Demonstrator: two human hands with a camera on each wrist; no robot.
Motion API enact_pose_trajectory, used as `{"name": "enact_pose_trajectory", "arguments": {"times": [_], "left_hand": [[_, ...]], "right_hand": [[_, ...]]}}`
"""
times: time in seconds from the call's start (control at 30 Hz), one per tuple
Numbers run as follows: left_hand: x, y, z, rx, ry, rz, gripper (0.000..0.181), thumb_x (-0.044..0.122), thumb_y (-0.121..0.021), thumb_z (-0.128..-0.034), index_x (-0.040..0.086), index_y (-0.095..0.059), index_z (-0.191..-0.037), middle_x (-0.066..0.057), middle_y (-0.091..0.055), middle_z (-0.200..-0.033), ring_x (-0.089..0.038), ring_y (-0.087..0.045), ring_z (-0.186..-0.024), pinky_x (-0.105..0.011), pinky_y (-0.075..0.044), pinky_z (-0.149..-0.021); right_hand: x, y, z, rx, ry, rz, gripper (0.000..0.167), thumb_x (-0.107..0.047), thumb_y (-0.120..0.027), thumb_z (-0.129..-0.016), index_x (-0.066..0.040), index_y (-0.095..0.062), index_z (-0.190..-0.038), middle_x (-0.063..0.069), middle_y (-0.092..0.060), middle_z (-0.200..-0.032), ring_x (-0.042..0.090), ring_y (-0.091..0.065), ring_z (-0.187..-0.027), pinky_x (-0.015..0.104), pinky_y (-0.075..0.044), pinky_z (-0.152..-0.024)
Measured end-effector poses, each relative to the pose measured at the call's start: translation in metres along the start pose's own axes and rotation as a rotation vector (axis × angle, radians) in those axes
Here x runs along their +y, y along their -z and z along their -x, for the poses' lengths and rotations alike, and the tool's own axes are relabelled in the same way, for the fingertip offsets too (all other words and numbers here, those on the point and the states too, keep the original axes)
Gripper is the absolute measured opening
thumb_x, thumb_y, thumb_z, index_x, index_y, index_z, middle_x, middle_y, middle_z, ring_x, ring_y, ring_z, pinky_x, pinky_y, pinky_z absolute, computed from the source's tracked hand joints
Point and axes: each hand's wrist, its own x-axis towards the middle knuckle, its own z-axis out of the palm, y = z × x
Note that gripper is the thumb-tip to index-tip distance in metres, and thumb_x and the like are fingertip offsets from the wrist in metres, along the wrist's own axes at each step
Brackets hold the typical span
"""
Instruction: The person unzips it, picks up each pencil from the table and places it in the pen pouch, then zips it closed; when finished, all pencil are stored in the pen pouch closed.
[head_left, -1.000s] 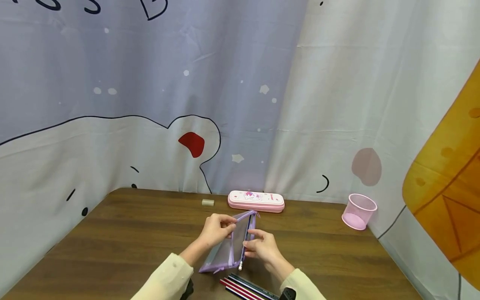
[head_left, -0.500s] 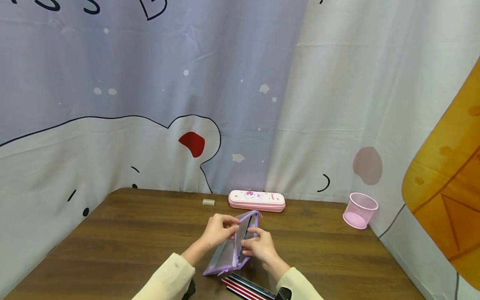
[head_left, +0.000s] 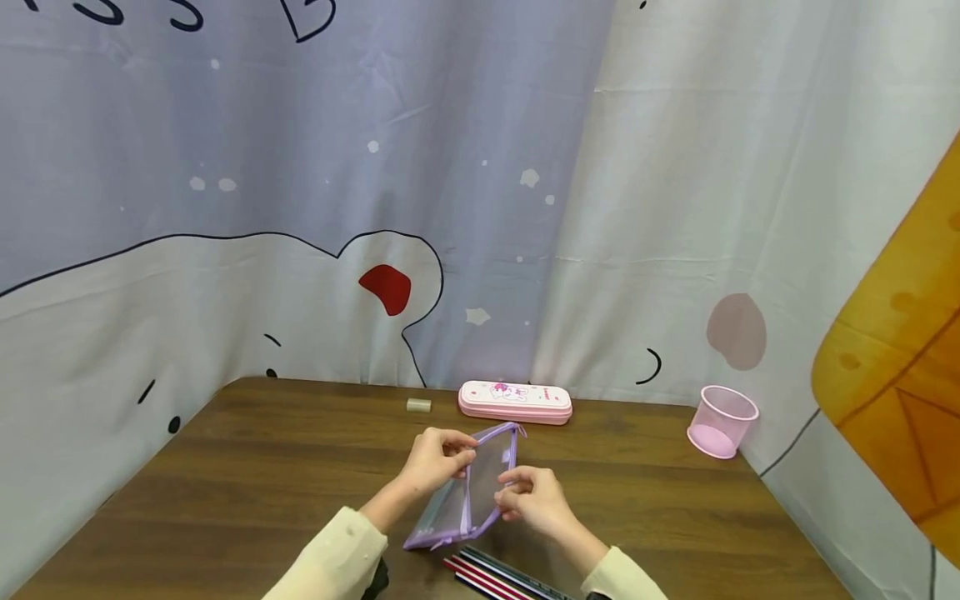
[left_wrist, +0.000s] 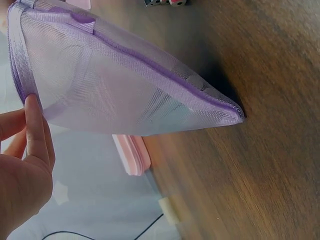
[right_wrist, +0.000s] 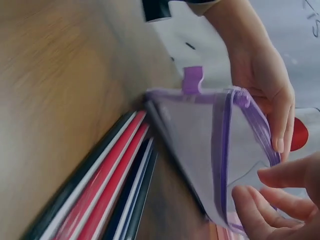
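A purple-edged translucent mesh zip pouch [head_left: 483, 475] stands tilted with its mouth spread, above the table. My left hand [head_left: 435, 462] pinches the rim between thumb and fingers, which the left wrist view shows close up. At the opposite side of the opening is my right hand [head_left: 536, 500], thumb and fingertips apart in the right wrist view with nothing between them. Along the pouch's lower side runs a dark strip [right_wrist: 175, 155]; I cannot tell whether that is the pencil. Several red and dark pencils [head_left: 495, 575] lie together just in front of the pouch.
Behind the pouch, a pink-and-white pencil case [head_left: 515, 402] sits near the table's back edge, with a small pale eraser-like block [head_left: 418, 405] left of it. A pink cup [head_left: 722, 422] stands at the back right. Curtain fabric [head_left: 300, 317] hangs behind the wooden table [head_left: 247, 500].
The dark pencil with a white end, held by my right hand, went down into the pouch and was let go. That hand then shifted slightly right. My left hand stayed on the rim.
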Motion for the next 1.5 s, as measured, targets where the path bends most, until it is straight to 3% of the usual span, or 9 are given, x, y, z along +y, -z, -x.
{"name": "enact_pose_trajectory", "arguments": {"times": [0.27, 0.37, 0.5, 0.6, 0.9, 1.27, 1.5], "left_hand": [[0.001, 0.002, 0.002, -0.009, 0.007, 0.014, 0.014, 0.000, -0.062, -0.0768, -0.004, -0.067, -0.089, -0.016, -0.065, -0.069, -0.006, -0.056, -0.050, -0.019, -0.052, -0.047], [0.001, 0.004, 0.002, -0.009, 0.014, 0.024, 0.015, -0.001, -0.061, -0.0768, -0.006, -0.066, -0.090, -0.016, -0.065, -0.069, -0.006, -0.056, -0.051, -0.019, -0.053, -0.048], [0.001, 0.007, 0.001, 0.002, 0.018, 0.024, 0.016, -0.001, -0.061, -0.0769, -0.007, -0.065, -0.091, -0.018, -0.065, -0.070, -0.006, -0.056, -0.051, -0.019, -0.053, -0.048], [0.002, 0.008, 0.001, 0.004, 0.020, 0.026, 0.016, -0.001, -0.061, -0.0770, -0.008, -0.065, -0.091, -0.018, -0.065, -0.071, -0.006, -0.056, -0.051, -0.019, -0.053, -0.048], [0.003, 0.009, 0.001, 0.013, 0.021, 0.025, 0.015, -0.001, -0.061, -0.0765, -0.006, -0.066, -0.090, -0.020, -0.065, -0.072, -0.006, -0.056, -0.050, -0.019, -0.053, -0.048], [0.001, 0.011, 0.002, 0.007, 0.023, 0.026, 0.015, -0.001, -0.061, -0.0772, -0.006, -0.066, -0.090, -0.022, -0.066, -0.075, -0.008, -0.058, -0.051, -0.019, -0.053, -0.048], [0.000, 0.010, 0.001, -0.005, 0.024, 0.029, 0.017, -0.001, -0.061, -0.0769, -0.009, -0.064, -0.092, -0.023, -0.065, -0.073, -0.007, -0.057, -0.052, -0.019, -0.053, -0.048]], "right_hand": [[0.014, 0.027, 0.040, -0.236, 0.150, 0.510, 0.019, -0.012, -0.070, -0.070, 0.000, -0.066, -0.085, 0.003, -0.065, -0.071, 0.000, -0.052, -0.061, 0.014, -0.045, -0.053], [0.018, 0.030, 0.056, -0.314, 0.174, 0.633, 0.014, -0.008, -0.070, -0.068, -0.002, -0.067, -0.080, -0.001, -0.063, -0.066, -0.004, -0.048, -0.058, 0.013, -0.042, -0.051], [0.021, 0.027, 0.064, -0.318, 0.252, 0.756, 0.010, 0.000, -0.066, -0.064, -0.005, -0.068, -0.072, -0.004, -0.059, -0.057, -0.008, -0.041, -0.053, 0.010, -0.036, -0.047], [0.022, 0.025, 0.065, -0.285, 0.292, 0.819, 0.008, -0.003, -0.066, -0.062, -0.009, -0.067, -0.067, -0.008, -0.054, -0.053, -0.009, -0.036, -0.050, 0.007, -0.032, -0.045], [0.022, 0.024, 0.065, -0.257, 0.300, 0.820, 0.013, 0.002, -0.067, -0.059, -0.009, -0.067, -0.065, -0.009, -0.053, -0.052, -0.008, -0.038, -0.051, 0.008, -0.033, -0.045], [0.020, 0.025, 0.060, -0.304, 0.217, 0.776, 0.014, 0.003, -0.067, -0.060, -0.008, -0.061, -0.066, -0.009, -0.050, -0.054, -0.006, -0.038, -0.051, 0.012, -0.036, -0.047], [0.018, 0.035, 0.060, -0.323, 0.242, 0.740, 0.011, 0.004, -0.063, -0.062, -0.006, -0.062, -0.067, -0.007, -0.053, -0.055, -0.008, -0.038, -0.052, 0.010, -0.037, -0.047]]}}
